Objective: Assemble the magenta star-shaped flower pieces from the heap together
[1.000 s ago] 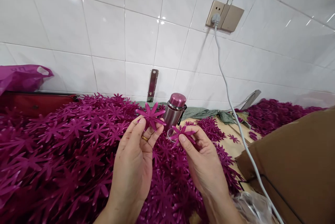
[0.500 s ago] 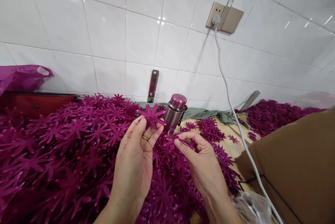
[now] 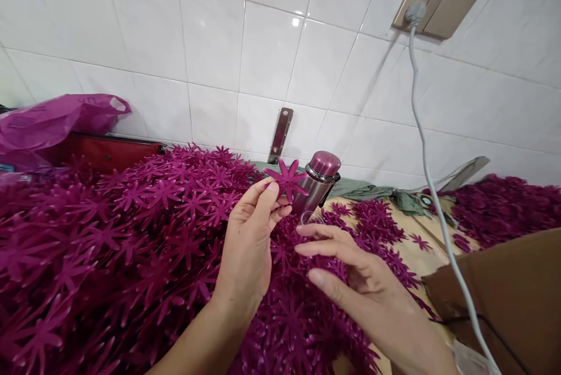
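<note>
My left hand [image 3: 249, 246] is raised over a big heap of magenta plastic flower pieces [image 3: 114, 246] and pinches one star-shaped flower piece [image 3: 287, 179] between thumb and fingertips. My right hand [image 3: 355, 284] reaches low over the heap with its fingers stretched out and apart, fingertips near the pieces just below the left hand. I see nothing in the right hand. A small clear ring-like object [image 3: 312, 217] lies just past its fingertips.
A steel flask with a magenta lid [image 3: 318, 182] stands behind the hands. A white cable [image 3: 432, 188] hangs from a wall socket [image 3: 433, 4]. A brown cardboard box [image 3: 512, 287] sits at right, a magenta plastic bag [image 3: 56, 121] at left, more flowers [image 3: 504, 205] at far right.
The right hand has let go of the flower piece it held and opened, dropping toward the heap. The view has shifted left and closer. The left hand still holds its flower.
</note>
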The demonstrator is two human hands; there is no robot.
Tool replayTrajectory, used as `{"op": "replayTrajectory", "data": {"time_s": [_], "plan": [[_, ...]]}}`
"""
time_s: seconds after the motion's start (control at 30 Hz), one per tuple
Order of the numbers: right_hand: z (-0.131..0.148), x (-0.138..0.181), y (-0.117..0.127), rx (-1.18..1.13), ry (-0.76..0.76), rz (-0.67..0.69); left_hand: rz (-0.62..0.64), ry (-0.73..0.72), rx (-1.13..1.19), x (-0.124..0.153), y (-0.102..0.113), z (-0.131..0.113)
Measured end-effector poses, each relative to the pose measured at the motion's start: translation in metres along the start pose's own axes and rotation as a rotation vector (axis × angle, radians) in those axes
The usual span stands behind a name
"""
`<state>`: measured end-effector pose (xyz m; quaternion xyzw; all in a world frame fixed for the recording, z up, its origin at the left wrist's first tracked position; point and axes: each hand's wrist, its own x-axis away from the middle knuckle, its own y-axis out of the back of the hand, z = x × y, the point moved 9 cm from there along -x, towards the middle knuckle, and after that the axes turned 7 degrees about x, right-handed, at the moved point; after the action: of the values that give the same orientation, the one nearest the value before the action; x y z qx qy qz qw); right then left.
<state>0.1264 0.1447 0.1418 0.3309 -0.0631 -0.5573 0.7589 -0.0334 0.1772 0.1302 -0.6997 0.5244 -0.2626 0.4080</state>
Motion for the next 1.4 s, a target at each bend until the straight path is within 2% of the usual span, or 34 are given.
{"op": "replayTrajectory", "data": {"time_s": [0.07,0.23,0.3,0.37,0.47,0.73,1.0,1.2,1.4], "plan": [[-0.002,-0.002,0.008,-0.039,0.012,-0.125,0.031,0.011,-0.036,0.001,-0.002,0.003],[0.009,0.01,0.038,0.02,0.129,-0.593,0.203,0.097,-0.199,0.011,-0.019,0.018],[0.013,0.015,0.044,0.105,0.142,-0.715,0.294,0.131,-0.271,0.019,-0.028,0.025],[0.015,0.018,0.048,0.158,0.147,-0.769,0.372,0.147,-0.315,0.026,-0.035,0.029],[0.012,0.016,0.05,0.135,0.14,-0.747,0.423,0.149,-0.334,0.031,-0.04,0.032],[0.009,0.013,0.054,0.122,0.114,-0.692,0.42,0.186,-0.388,0.029,-0.039,0.036],[0.007,0.011,0.055,0.142,0.081,-0.66,0.419,0.229,-0.331,0.031,-0.04,0.039],[0.004,0.008,0.05,0.151,0.055,-0.597,0.41,0.245,-0.346,0.03,-0.037,0.041],[-0.009,0.002,0.041,0.023,0.006,-0.541,0.467,0.19,-0.45,0.024,-0.036,0.042]]}}
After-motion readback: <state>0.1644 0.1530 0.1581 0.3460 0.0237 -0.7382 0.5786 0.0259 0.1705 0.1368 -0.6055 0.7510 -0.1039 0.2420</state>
